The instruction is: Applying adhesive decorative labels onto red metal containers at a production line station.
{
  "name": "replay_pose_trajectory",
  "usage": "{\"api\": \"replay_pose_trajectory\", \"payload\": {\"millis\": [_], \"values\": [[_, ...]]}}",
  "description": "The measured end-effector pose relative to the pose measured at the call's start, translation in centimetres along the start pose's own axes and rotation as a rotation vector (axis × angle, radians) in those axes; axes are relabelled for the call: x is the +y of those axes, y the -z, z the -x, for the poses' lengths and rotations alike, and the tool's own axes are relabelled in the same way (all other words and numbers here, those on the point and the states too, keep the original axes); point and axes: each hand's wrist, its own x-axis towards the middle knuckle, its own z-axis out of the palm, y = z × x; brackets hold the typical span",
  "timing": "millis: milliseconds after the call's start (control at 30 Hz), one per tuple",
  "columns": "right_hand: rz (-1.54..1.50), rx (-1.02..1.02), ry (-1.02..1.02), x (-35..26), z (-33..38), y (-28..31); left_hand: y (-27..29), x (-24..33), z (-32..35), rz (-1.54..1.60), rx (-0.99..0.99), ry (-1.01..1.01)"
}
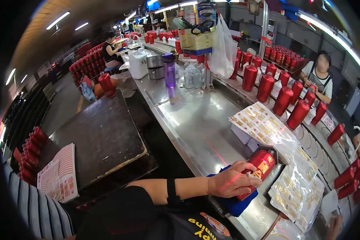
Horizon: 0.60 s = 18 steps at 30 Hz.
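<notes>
A red metallic bottle (267, 157) with gold lettering stickers lies on its side on a dark blue cloth (240, 205) at the near edge of the metal table. My left hand (232, 181) grips it from the left, with the fingers bent over its printed face. A small whitish bit shows at the fingertips; I cannot make out what it is. My right hand (334, 227) is a blur at the lower right rim, beside the sticker sheets, and its fingers are not clear. Clear sheets of gold stickers (296, 188) lie right of the bottle, and a larger printed sheet (264, 122) lies beyond it.
Upright red bottles (265, 87) line a conveyor (308, 142) at the right, where a co-worker (319, 76) handles one. A purple water bottle (169, 70) and white jug (138, 64) stand on the metal table (188, 116). A dark table (96, 134) is at the left.
</notes>
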Motion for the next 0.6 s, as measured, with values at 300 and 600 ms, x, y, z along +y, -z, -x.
{"api": "replay_pose_trajectory", "payload": {"millis": [300,600], "values": [[-0.786,0.134,0.543,-20.0,-0.8,-1.2,1.1,-0.2,-3.2,0.122,-0.045,-0.001],[-0.887,0.024,0.645,-29.8,-0.1,-3.4,0.2,1.4,-9.2,0.266,-0.041,0.113]]}}
